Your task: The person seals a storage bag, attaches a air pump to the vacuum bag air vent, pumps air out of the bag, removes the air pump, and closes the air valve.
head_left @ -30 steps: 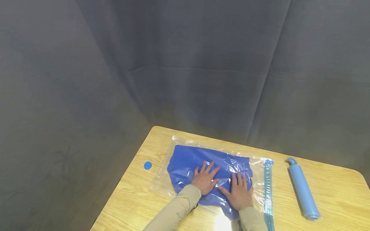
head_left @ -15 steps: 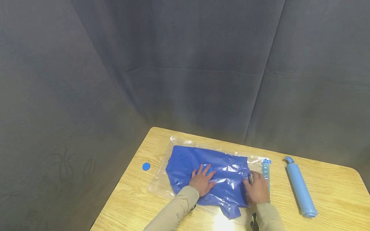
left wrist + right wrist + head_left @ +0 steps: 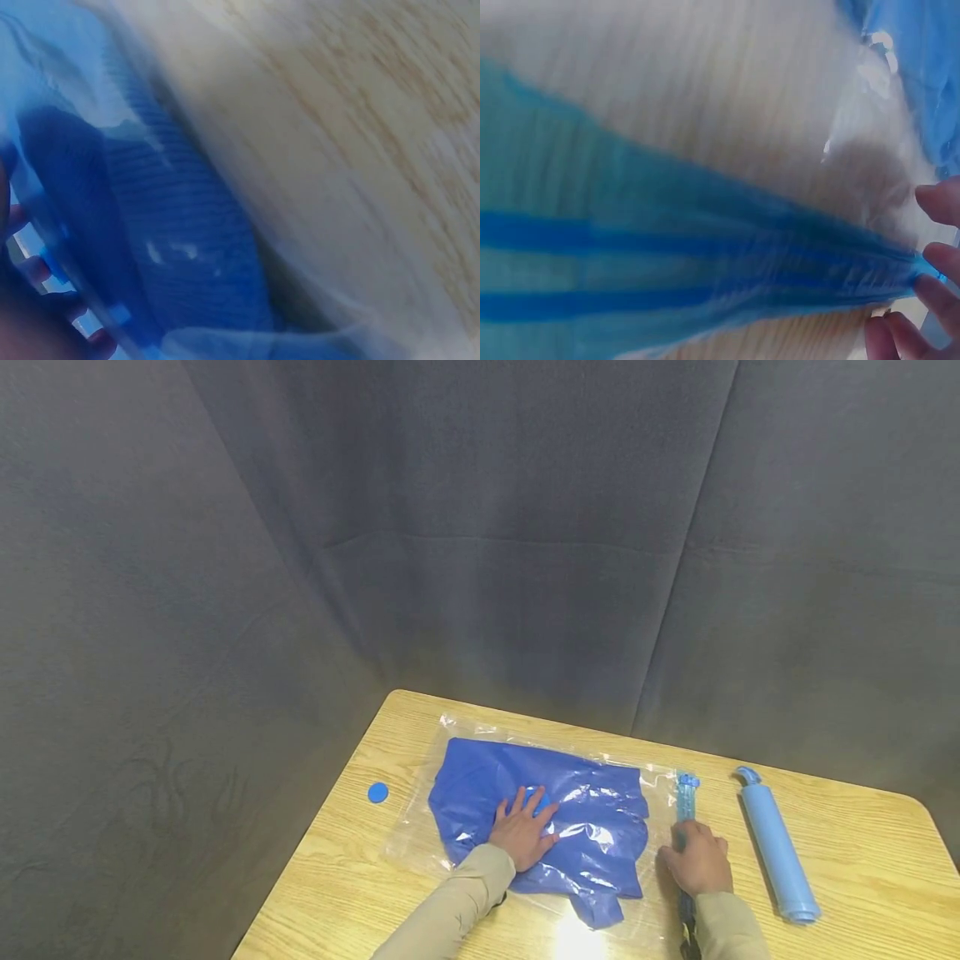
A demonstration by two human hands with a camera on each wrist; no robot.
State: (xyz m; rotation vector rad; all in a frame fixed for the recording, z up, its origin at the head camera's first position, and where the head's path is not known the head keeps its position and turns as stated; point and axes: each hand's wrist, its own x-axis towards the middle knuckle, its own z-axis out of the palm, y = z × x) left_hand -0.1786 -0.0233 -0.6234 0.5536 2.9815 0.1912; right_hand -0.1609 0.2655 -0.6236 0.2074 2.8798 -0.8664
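Observation:
A clear plastic storage bag (image 3: 420,831) lies flat on the table with blue clothing (image 3: 480,768) inside; ribbed blue fabric (image 3: 195,225) shows in the left wrist view. My left hand (image 3: 519,833) rests on the bag, fingers spread, beside a round blue valve (image 3: 536,798). Over the bag's blue-green zip strip (image 3: 686,807) is my right hand (image 3: 702,860), fingers loosely bent. In the right wrist view its fingertips (image 3: 924,283) touch or nearly touch the strip (image 3: 630,262), with the thumb apart from them. A blue slider (image 3: 688,781) sits at the strip's far end.
Right of the bag lies a light blue hand pump (image 3: 780,852). A round blue cap (image 3: 378,792) is on the wooden table (image 3: 337,868), left of the bag. Dark grey curtains (image 3: 487,568) hang behind the table.
My right hand has lifted from the clothing under the plastic and moved right to the zip strip. The left hand stays in place on the bag.

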